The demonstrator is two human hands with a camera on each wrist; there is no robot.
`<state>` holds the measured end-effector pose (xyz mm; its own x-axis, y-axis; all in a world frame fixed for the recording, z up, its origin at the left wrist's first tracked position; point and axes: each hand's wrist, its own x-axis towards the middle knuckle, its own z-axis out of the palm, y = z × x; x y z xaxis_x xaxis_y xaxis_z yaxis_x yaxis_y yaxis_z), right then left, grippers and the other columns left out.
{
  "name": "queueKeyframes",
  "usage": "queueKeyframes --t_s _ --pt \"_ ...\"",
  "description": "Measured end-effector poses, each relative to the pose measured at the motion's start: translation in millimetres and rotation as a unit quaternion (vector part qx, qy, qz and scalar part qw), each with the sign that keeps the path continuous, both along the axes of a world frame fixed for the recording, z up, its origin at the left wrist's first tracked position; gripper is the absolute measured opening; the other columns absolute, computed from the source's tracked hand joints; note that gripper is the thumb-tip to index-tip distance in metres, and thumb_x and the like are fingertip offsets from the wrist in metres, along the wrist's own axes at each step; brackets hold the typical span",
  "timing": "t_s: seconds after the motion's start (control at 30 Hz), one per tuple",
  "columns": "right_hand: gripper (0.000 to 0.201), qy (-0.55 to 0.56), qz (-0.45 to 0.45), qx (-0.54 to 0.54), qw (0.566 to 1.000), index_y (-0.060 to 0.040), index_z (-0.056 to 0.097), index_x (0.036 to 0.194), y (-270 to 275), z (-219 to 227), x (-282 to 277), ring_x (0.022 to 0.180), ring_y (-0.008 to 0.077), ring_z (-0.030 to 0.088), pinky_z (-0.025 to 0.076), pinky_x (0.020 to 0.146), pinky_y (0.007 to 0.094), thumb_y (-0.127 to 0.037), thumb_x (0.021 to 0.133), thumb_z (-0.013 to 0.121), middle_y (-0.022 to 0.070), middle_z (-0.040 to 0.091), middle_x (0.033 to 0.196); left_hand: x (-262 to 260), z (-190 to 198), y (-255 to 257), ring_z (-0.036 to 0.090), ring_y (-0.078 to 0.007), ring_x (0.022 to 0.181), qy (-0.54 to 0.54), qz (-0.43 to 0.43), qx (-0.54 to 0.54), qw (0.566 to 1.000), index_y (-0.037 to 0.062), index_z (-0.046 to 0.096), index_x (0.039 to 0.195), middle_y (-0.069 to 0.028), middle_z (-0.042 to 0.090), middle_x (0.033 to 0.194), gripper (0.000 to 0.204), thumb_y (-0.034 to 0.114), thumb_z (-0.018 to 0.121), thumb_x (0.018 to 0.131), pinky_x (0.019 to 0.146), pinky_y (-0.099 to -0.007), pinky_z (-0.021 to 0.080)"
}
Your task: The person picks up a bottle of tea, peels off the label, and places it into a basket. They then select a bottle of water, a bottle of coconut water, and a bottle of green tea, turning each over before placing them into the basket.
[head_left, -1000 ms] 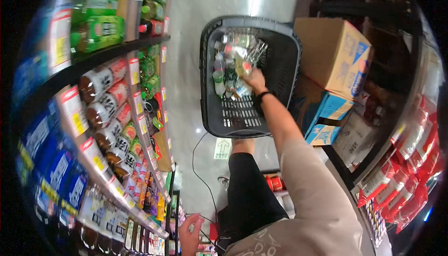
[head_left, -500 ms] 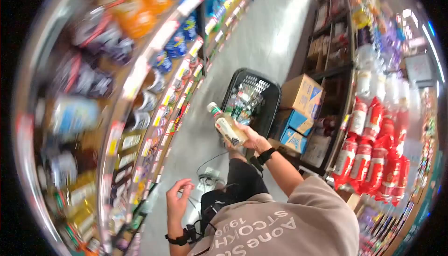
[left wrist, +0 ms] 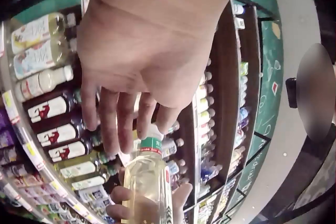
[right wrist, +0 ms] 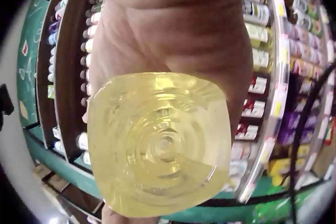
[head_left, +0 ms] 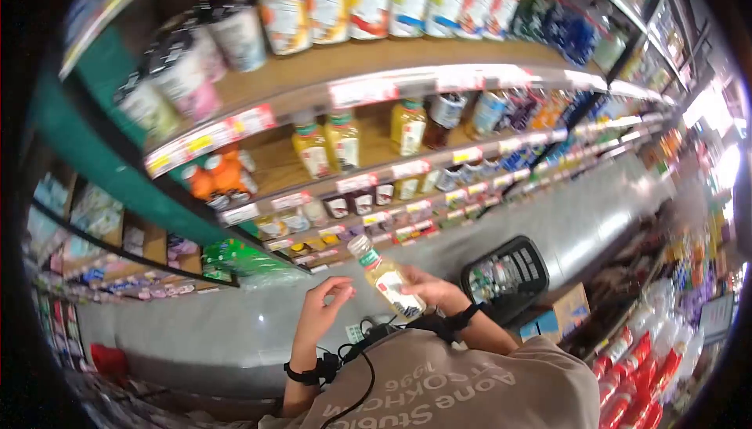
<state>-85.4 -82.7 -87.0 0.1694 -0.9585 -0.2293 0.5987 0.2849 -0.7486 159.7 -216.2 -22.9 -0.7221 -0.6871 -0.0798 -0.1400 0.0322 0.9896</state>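
In the head view my right hand (head_left: 435, 291) grips the lower part of a pale yellow bottle (head_left: 388, 282) with a white cap and a green neck band, tilted up and to the left. My left hand (head_left: 319, 311) is just left of the bottle, fingers loosely bent and apart from it. The left wrist view has the left hand (left wrist: 147, 50) in front of the bottle's cap, with the right hand's fingers round the bottle (left wrist: 147, 187) below. The bottle's base (right wrist: 163, 145) fills the middle of the right wrist view, in front of the right palm (right wrist: 173, 35).
Shelves (head_left: 313, 77) of drinks run across the head view, with similar yellow bottles (head_left: 343, 141) on one. A black basket (head_left: 536, 272) with bottles in it stands on the floor at the right, beside cardboard boxes (head_left: 570, 310). Red packages (head_left: 627, 382) are at lower right.
The right hand has come out of the basket with the bottle and brought it in front of the body. The view has swung toward the shelves, and the left hand is closer to the bottle.
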Motion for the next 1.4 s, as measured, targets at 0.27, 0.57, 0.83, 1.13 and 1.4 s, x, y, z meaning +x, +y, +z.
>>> queueKeyframes --t_s 0.27,0.57,0.83,1.13,1.4 --pt "0.070 0.055 0.033 -0.061 0.996 -0.0003 0.047 0.144 -41.0 75.3 69.7 0.104 0.0219 0.069 0.057 0.089 0.0355 -0.023 0.086 0.078 0.0128 0.067 0.122 56.7 12.5 16.1 0.071 -0.0162 0.095 0.062 0.045 -0.038 0.996 -0.0018 0.067 0.117 -0.0086 0.075 0.099 0.026 0.012 0.069 0.095 0.087 -0.0302 0.053" --pt "0.057 -0.022 -0.079 -0.126 0.989 0.0034 0.051 0.136 -12.5 116.5 93.2 0.098 0.0250 0.072 0.060 0.086 0.0362 -0.028 0.092 0.070 0.0161 0.069 0.115 46.9 30.4 38.3 0.065 -0.0203 0.112 0.133 0.016 -0.106 0.985 0.0022 0.055 0.137 -0.0098 0.066 0.125 0.065 0.013 0.084 0.079 0.096 -0.0357 0.050" --pt "0.062 -0.051 -0.192 -0.127 0.972 -0.0003 0.046 0.139 22.6 109.5 95.6 0.097 0.0261 0.072 0.062 0.083 0.0400 -0.019 0.089 0.076 0.0163 0.068 0.117 17.5 27.8 47.8 0.046 -0.0259 0.141 0.139 -0.115 -0.074 0.981 0.0075 0.027 0.160 -0.0145 0.046 0.154 0.115 0.024 0.094 0.068 0.108 -0.0431 0.043" --pt "0.064 0.051 -0.229 -0.090 0.968 0.0012 0.045 0.138 46.5 137.5 91.2 0.096 0.0265 0.072 0.060 0.087 0.0409 -0.014 0.085 0.078 0.0156 0.067 0.116 0.0 34.0 63.5 0.050 -0.0266 0.137 0.165 -0.160 -0.018 0.973 0.0080 0.017 0.163 -0.0187 0.049 0.152 0.118 0.021 0.092 0.073 0.112 -0.0431 0.040" --pt "0.059 0.039 -0.235 -0.083 0.968 -0.0014 0.050 0.136 47.1 146.7 91.1 0.095 0.0211 0.070 0.059 0.082 0.0360 -0.010 0.085 0.077 0.0112 0.069 0.113 -1.7 42.5 65.2 0.050 -0.0266 0.137 0.164 -0.166 -0.030 0.972 0.0080 0.016 0.164 -0.0183 0.049 0.152 0.113 0.016 0.087 0.077 0.111 -0.0420 0.041"
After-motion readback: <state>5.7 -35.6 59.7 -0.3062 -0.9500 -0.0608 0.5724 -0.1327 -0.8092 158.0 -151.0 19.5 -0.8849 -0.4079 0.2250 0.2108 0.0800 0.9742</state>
